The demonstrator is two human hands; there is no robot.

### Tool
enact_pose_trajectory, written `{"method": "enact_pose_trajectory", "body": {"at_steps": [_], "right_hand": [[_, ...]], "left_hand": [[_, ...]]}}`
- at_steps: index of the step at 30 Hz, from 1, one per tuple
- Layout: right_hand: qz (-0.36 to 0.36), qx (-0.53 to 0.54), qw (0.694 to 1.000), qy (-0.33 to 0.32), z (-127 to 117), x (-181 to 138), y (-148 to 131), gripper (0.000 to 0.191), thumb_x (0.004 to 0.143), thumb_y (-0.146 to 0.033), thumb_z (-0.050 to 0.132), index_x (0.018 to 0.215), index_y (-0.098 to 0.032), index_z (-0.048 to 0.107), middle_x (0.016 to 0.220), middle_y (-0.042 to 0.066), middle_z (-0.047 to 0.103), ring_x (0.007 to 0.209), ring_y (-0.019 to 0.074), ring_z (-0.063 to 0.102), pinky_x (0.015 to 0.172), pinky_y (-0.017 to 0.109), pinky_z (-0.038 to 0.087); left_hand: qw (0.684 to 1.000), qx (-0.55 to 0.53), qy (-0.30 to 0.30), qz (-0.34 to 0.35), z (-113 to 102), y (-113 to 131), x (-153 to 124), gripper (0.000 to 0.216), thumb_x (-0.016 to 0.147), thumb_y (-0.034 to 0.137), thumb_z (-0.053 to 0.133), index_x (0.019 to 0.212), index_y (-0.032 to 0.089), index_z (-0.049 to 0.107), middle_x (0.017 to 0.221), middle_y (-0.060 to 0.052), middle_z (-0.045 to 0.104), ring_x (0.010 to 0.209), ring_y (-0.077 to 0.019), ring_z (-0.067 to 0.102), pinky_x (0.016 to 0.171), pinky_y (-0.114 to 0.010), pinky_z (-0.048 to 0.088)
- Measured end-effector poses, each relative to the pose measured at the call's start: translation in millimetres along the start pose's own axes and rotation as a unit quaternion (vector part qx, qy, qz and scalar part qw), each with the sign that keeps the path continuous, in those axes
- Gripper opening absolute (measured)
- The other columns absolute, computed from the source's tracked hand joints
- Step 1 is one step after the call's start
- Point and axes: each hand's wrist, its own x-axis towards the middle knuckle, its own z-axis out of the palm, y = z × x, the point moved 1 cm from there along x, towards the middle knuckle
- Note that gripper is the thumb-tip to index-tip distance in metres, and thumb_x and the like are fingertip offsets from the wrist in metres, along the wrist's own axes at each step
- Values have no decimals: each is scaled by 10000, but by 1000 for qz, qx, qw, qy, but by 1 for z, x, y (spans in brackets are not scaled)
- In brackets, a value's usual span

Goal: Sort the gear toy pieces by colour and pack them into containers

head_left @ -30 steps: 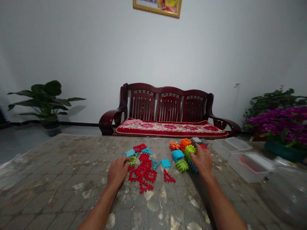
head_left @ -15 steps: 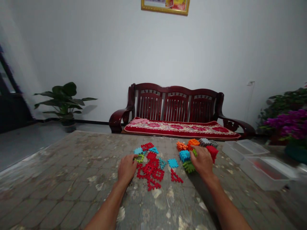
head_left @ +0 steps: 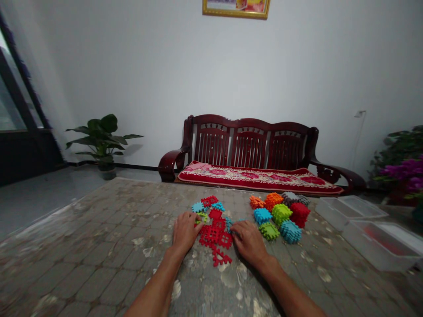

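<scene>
My left hand (head_left: 187,230) rests at the left edge of a spread of loose interlocking tiles, its fingers closed on a lime-green tile (head_left: 202,217). Red tiles (head_left: 216,233), some with cut-out frames, lie overlapping between my hands. My right hand (head_left: 250,240) is on the right side of this spread, low over the table, with its fingers curled in. Its fingertips are beside a blue triangular tile (head_left: 228,224); what is under them is hidden. Light blue tiles (head_left: 198,207) lie at the far side of the spread.
To the right stand stacks of tiles sorted by colour, including an orange stack (head_left: 274,200), a lime stack (head_left: 281,214), a red stack (head_left: 300,215) and a blue stack (head_left: 291,231). Clear plastic boxes (head_left: 373,251) sit beyond them. A wooden bench (head_left: 247,147) stands behind the table.
My right hand has moved left from the stacks to the loose tiles, covering the spot of the red triangular tile. My left hand stays at the lime-green tile. The view has turned slightly left.
</scene>
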Motion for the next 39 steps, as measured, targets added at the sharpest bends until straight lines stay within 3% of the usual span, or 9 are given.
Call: {"method": "enact_pose_trajectory", "body": {"at_steps": [11,16,22,28,34,39], "right_hand": [[-5,5,1000,16,8,-4,5,268,919,-90,556,1013,-241,756,1070,48,769,1029,224,658,923,352,474],[-13,12,1000,14,7,-3,0,252,918,-92,568,1003,-243,752,1047,43,765,1018,223,649,922,349,469],[-17,15,1000,20,9,-4,0,235,933,-102,568,998,-242,745,1050,38,764,1021,224,648,934,357,465],[-29,35,998,54,7,-3,-6,265,928,-110,555,1069,-243,736,1094,57,770,1033,229,668,952,374,501],[-8,105,990,98,2,1,-24,419,858,-125,617,1254,-247,680,1226,79,744,1149,251,678,1020,420,534],[-9,138,982,130,2,5,-31,548,819,-133,655,1356,-236,623,1363,113,673,1279,266,622,1097,454,512]], "left_hand": [[999,-49,9,22,14,-6,9,62,875,237,654,891,201,702,999,-67,697,1013,-248,638,909,-325,435],[990,-130,49,12,14,-6,9,143,774,183,706,909,205,665,949,-40,674,965,-236,643,872,-319,456],[916,-383,110,-44,16,-7,13,206,604,160,726,762,223,609,810,25,617,780,-182,621,776,-292,501],[865,-471,123,-117,11,-14,18,343,657,342,757,944,198,640,742,39,624,682,-171,654,691,-296,546],[803,-581,58,-119,15,9,13,478,621,503,839,905,192,613,772,25,649,664,-145,672,661,-297,611],[765,-634,-18,-110,15,30,4,561,518,515,920,805,195,558,697,45,630,617,-130,664,611,-278,627]]}}
